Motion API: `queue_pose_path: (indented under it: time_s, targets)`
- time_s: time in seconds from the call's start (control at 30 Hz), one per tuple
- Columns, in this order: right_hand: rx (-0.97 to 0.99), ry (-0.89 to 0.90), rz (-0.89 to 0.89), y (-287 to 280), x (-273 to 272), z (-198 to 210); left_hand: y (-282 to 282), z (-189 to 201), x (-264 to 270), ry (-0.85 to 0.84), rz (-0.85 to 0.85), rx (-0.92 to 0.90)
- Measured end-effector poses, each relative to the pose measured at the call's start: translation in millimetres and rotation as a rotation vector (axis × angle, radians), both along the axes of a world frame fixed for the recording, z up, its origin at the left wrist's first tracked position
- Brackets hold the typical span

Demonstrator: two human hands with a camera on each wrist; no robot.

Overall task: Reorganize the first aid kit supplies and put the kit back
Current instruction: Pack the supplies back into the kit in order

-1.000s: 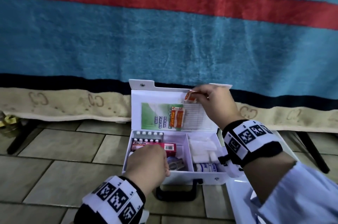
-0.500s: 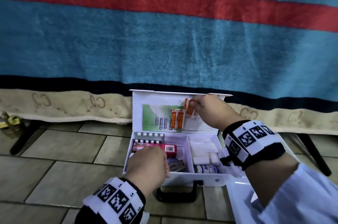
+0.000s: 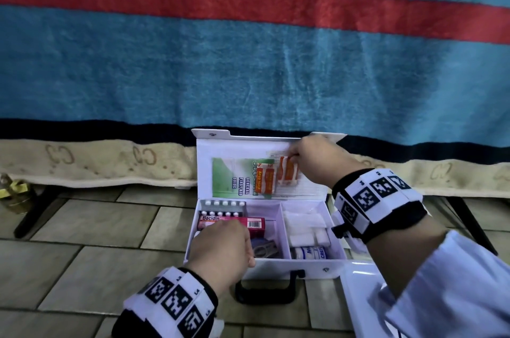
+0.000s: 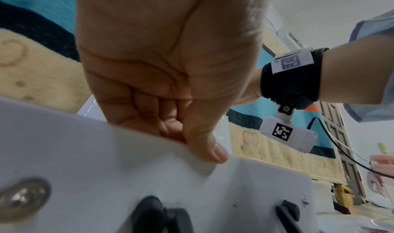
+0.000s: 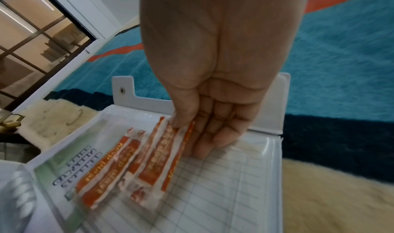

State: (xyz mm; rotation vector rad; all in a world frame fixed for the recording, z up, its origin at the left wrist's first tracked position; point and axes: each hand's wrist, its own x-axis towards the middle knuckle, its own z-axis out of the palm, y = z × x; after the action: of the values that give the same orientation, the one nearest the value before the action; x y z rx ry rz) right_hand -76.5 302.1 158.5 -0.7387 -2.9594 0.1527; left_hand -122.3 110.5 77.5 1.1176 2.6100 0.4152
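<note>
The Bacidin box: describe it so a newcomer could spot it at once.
Find the open white first aid kit on the tiled floor, then its left compartment. The Bacidin box lies there, just behind the left hand, in front of the pill blister. It is the only pink carton, barcode at its right end.

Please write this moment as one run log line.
left hand: grips kit front wall | right hand: pinches orange plasters at open lid
</note>
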Motion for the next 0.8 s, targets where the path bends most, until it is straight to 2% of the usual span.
queue_pose_path:
  time_s: [0.27,0.47,0.8]
  targets:
    - [-0.132,-0.064,0.002,1.7,-0.4,-10.4,0.0,-0.4,-0.7,0.015,-0.01,0.003]
    - [-0.087,-0.016,0.001,0.9,-1.7,-15.6,1.0,-1.7,-1.8,0.025,-0.02,0.005]
    - [-0.052,-0.036,-0.073,0.8,-5.6,-15.8,1.8,-2.0,-2.2,0.036,-0.024,-0.014]
